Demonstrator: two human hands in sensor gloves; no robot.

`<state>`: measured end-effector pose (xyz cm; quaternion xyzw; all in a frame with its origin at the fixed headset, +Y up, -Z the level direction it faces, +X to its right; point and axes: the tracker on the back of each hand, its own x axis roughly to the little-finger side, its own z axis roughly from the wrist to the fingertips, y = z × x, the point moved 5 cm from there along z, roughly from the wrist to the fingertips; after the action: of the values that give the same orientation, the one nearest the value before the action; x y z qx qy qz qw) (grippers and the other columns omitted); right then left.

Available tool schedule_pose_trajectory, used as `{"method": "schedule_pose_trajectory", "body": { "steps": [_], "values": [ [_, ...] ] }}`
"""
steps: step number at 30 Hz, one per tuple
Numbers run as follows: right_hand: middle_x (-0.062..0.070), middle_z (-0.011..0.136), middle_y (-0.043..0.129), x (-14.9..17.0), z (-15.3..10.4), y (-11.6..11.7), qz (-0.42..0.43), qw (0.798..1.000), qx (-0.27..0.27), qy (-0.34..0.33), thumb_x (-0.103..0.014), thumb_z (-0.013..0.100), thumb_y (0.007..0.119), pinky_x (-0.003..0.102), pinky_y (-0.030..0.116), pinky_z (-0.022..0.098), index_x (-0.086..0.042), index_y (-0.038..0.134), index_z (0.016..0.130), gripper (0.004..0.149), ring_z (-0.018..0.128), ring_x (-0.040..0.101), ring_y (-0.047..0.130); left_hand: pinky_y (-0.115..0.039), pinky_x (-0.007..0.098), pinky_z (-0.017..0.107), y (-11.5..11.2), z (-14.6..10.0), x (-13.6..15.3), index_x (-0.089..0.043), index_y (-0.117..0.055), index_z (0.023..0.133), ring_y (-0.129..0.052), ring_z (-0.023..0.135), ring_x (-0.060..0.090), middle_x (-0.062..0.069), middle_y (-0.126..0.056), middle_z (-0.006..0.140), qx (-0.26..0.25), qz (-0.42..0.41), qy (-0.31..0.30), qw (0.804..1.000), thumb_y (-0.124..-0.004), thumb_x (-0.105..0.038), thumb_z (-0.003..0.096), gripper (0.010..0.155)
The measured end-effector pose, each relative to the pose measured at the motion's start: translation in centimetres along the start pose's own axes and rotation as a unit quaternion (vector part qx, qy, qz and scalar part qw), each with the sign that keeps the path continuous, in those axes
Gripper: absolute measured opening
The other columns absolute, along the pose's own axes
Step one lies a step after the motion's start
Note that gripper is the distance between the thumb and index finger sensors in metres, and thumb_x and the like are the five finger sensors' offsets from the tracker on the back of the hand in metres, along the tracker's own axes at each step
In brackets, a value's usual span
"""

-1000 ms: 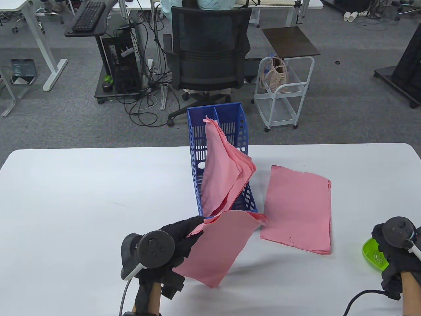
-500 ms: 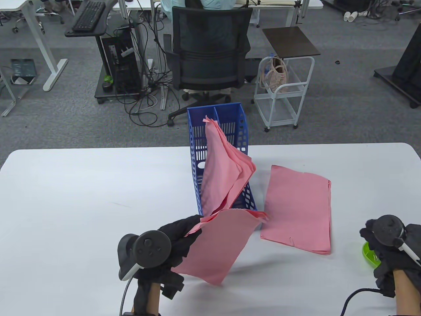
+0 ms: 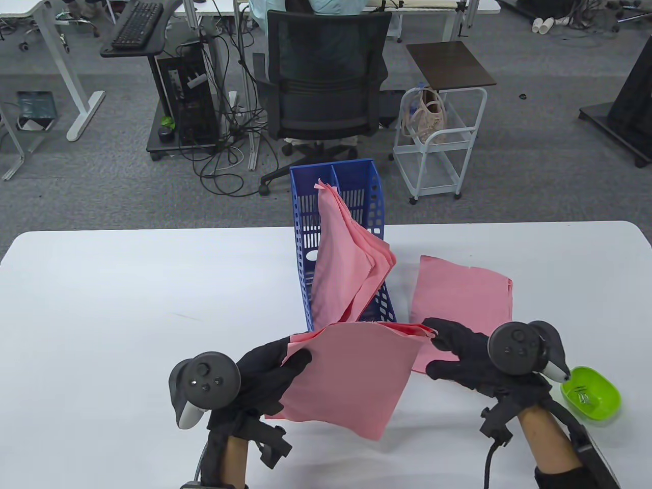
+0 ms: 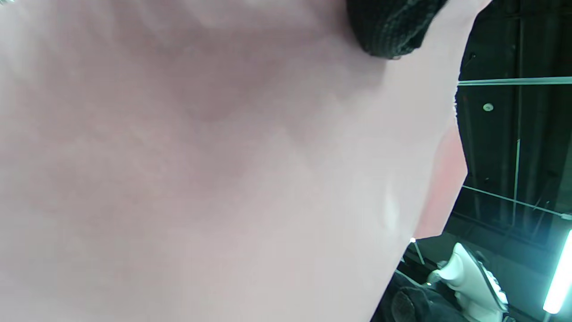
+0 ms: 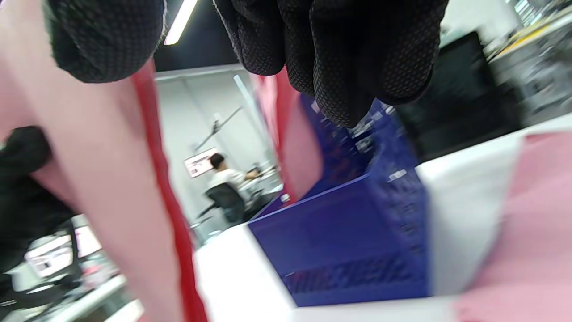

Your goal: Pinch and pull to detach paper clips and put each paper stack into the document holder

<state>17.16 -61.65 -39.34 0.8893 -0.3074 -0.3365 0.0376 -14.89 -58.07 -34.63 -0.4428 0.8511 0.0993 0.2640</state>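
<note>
A pink paper stack (image 3: 351, 377) hangs in the lower middle of the table view, lifted off the white surface (image 3: 127, 305), its top edge level and fanned into several thin sheets, its lower corner drooping toward the bottom of the frame. The left hand (image 3: 260, 374) holds the stack's upper left corner, thumb on the front face and fingers behind, a closed grip on the paper; in the left wrist view the pale sheet fills nearly the whole picture with a dark fingertip (image 4: 393, 27) pressed at its top. The right hand (image 3: 471, 356) reaches in from the lower right, its fingertips at the stack's upper right corner, with thumb and fingers spread apart; whether that grip actually pinches the paper I cannot tell. Just behind the held stack stands the blue document holder (image 3: 377, 310), with pink sheets (image 3: 346, 265) leaning out of it. To its right another pink stack (image 3: 468, 293) lies flat on the surface. At the lower right sits a small green dish (image 3: 593, 395) with paper clips (image 3: 583, 393) inside.
</note>
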Motion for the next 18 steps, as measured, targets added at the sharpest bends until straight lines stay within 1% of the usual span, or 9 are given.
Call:
{"method": "schedule_pose_trajectory", "body": {
  "steps": [4, 8, 10, 12, 14, 16, 18],
  "values": [
    [0.025, 0.115, 0.059, -1.5, 1.6, 1.8, 0.049, 0.997, -0.043, -0.043, -0.058, 0.048, 0.071, 0.045, 0.073, 0.067, -0.012, 0.047, 0.115, 0.085, 0.090, 0.037, 0.085, -0.084, 0.041, 0.060, 0.0, 0.0, -0.1, -0.030, -0.080, 0.095, -0.104, 0.071, 0.019, -0.002, -0.097, 0.085, 0.009, -0.035, -0.015, 0.999, -0.068, -0.041, 0.0560, 0.042],
    [0.023, 0.113, 0.064, -3.0, 2.4, 3.2, 0.093, 0.989, -0.073, -0.089, -0.055, 0.050, 0.073, 0.041, 0.077, 0.064, -0.014, 0.051, 0.113, 0.079, 0.086, 0.032, 0.090, -0.084, 0.041, 0.060, -0.4, 0.1, -0.3, -0.031, -0.081, 0.094, -0.104, 0.071, 0.018, -0.003, -0.097, 0.085, 0.024, -0.060, -0.026, 0.998, -0.068, -0.044, 0.0557, 0.042],
    [0.020, 0.111, 0.068, -3.4, 2.4, 3.5, 0.105, 0.986, -0.080, -0.106, -0.053, 0.051, 0.073, 0.039, 0.078, 0.063, -0.018, 0.055, 0.111, 0.072, 0.084, 0.029, 0.092, -0.084, 0.041, 0.060, -0.4, 0.1, -0.3, -0.031, -0.081, 0.094, -0.104, 0.071, 0.018, -0.003, -0.098, 0.084, 0.025, -0.070, -0.028, 0.997, -0.069, -0.045, 0.0554, 0.042],
    [0.015, 0.106, 0.077, -3.7, 2.3, 3.4, 0.114, 0.984, -0.073, -0.117, -0.049, 0.053, 0.071, 0.036, 0.081, 0.059, -0.025, 0.063, 0.105, 0.058, 0.079, 0.026, 0.096, -0.084, 0.041, 0.060, -0.4, 0.1, -0.3, -0.031, -0.081, 0.094, -0.104, 0.071, 0.018, -0.003, -0.098, 0.084, 0.025, -0.069, -0.027, 0.997, -0.069, -0.046, 0.0554, 0.043],
    [0.013, 0.102, 0.082, -3.8, 2.1, 3.1, 0.121, 0.984, -0.062, -0.117, -0.045, 0.056, 0.069, 0.034, 0.082, 0.056, -0.028, 0.068, 0.101, 0.049, 0.075, 0.024, 0.098, -0.084, 0.041, 0.060, -0.3, 0.1, -0.3, -0.031, -0.080, 0.094, -0.103, 0.071, 0.018, -0.003, -0.097, 0.085, 0.021, -0.058, -0.022, 0.998, -0.069, -0.046, 0.0553, 0.043],
    [0.010, 0.096, 0.087, -3.6, 1.7, 2.5, 0.125, 0.985, -0.042, -0.110, -0.041, 0.057, 0.068, 0.031, 0.084, 0.051, -0.028, 0.071, 0.098, 0.043, 0.068, 0.021, 0.101, -0.084, 0.041, 0.060, -0.4, 0.1, -0.3, -0.030, -0.080, 0.096, -0.103, 0.072, 0.020, -0.001, -0.097, 0.086, 0.018, -0.034, -0.015, 0.999, -0.068, -0.048, 0.0557, 0.045],
    [0.011, 0.092, 0.090, -3.2, 1.0, 1.6, 0.120, 0.988, -0.027, -0.092, -0.038, 0.057, 0.068, 0.030, 0.085, 0.048, -0.027, 0.073, 0.097, 0.041, 0.063, 0.020, 0.103, -0.082, 0.044, 0.062, -0.7, 0.1, -0.5, -0.027, -0.076, 0.100, -0.101, 0.075, 0.023, 0.002, -0.095, 0.090, 0.021, 0.010, -0.006, 1.000, -0.065, -0.051, 0.0559, 0.052]
  ]
}}
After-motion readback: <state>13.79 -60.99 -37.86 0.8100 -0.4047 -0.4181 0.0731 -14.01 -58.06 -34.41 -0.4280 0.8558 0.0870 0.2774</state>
